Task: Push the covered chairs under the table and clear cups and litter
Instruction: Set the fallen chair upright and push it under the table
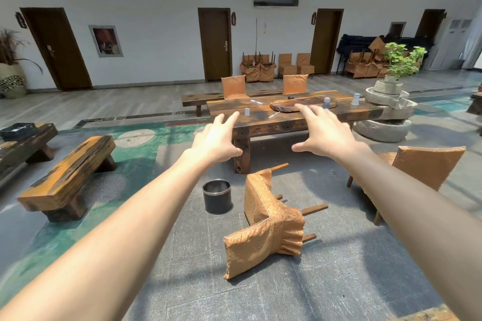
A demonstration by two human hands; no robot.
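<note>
I am holding the left grip (217, 138) and right grip (323, 130) out, both spread wide and empty, over the covered chair (263, 224) lying toppled at the worktop's (260, 125) six o'clock, judging that righting it comes next.

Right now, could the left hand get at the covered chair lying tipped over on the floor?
Probably yes. The left hand is open and empty, held out in the air, and nothing lies between it and the tipped chair. The black bin stands apart at the chair's left and should not block.
</note>
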